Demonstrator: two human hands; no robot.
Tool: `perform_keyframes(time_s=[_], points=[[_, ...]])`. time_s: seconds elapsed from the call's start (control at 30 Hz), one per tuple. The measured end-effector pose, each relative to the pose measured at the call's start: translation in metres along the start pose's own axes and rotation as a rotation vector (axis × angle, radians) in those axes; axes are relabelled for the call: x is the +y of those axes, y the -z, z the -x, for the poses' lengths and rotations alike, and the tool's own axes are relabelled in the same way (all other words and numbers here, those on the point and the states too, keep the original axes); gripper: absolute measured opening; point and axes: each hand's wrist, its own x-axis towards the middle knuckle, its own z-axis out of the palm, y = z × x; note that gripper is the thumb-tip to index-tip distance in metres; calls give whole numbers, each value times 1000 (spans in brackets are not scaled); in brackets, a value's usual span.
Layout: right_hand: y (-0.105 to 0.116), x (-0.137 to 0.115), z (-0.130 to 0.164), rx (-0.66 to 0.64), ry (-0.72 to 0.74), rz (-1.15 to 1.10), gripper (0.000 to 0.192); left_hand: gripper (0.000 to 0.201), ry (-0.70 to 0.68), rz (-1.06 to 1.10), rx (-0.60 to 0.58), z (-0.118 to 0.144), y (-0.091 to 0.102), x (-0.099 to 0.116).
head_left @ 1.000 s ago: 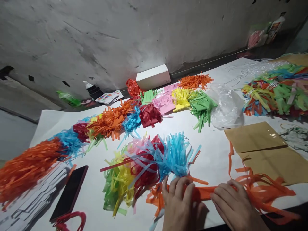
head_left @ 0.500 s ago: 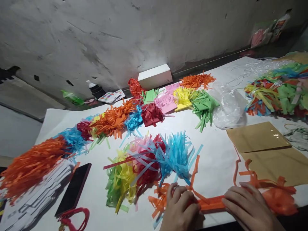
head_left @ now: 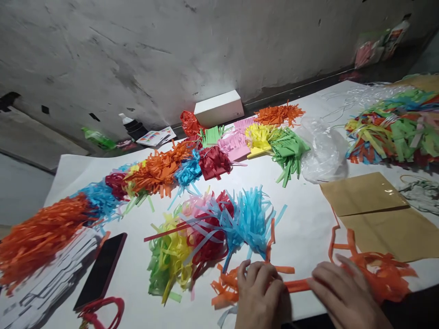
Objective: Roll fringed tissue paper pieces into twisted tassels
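**Pressing an orange fringed strip flat at the counter's near edge**

Scanning left to right. Far left: long orange tassel pile (head_left: pixel 37 237), then a dark phone (head_left: pixel 101 269) lying flat beside a red cord loop (head_left: pixel 99 308). All of it sits on the white paper sheet (head_left: pixel 302 233) covering the counter, probably to keep the colours visible and the scraps contained. Centre: a mixed bundle of green, yellow, red and blue tassels (head_left: pixel 209 233), parked just beyond the hands, within reach.

Left hand (head_left: pixel 262 297): palm down, fingers curled and close together, pinning the orange fringed strip (head_left: pixel 297 285) against the counter. Right hand (head_left: pixel 343 297): also flat on the same strip, fingers extended and close together, not closed around it. The uncut band runs between the two hands; the loose fringe fans out past each hand.

Right: brown paper envelopes (head_left: pixel 377 212), well clear of the strip.
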Motion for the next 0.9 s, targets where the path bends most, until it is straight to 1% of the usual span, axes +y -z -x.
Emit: perform_keyframes(time_s=[0.03,0.1,0.17,0.2,0.27,0.37,0.47,0.57,0.63,0.73,0.83,0.9], points=[[1,-2,-2,-31,46,-35,30,23,-74,4,-10,-2,0,-1],[2,-7,-7,-57,48,-75,22,27,-193,-13,-75,-5,1,-3],[3,-11,-10,-19,14,-78,18,25,-255,-41,-141,-6,3,-3],[4,-12,-11,2,18,-73,19,25,-275,-43,-145,-5,4,-2],[7,-13,-12,39,55,-78,21,28,-300,-27,-110,-2,5,1],[14,-11,-13,70,104,-136,28,33,-302,5,-33,5,5,4],[19,-8,-12,48,96,-184,32,35,-273,30,-32,9,4,4],[21,-8,-13,-29,38,-158,30,34,-229,19,-69,11,3,1],[21,-9,-14,-59,-15,-120,29,31,-168,11,-56,12,1,1],[16,-15,-16,-35,-101,-97,29,22,-39,28,-67,12,0,3],[6,-22,-13,22,-249,-40,32,16,75,28,-152,10,1,9],[0,-25,-7,22,-335,18,33,14,125,-11,-185,7,0,12]])
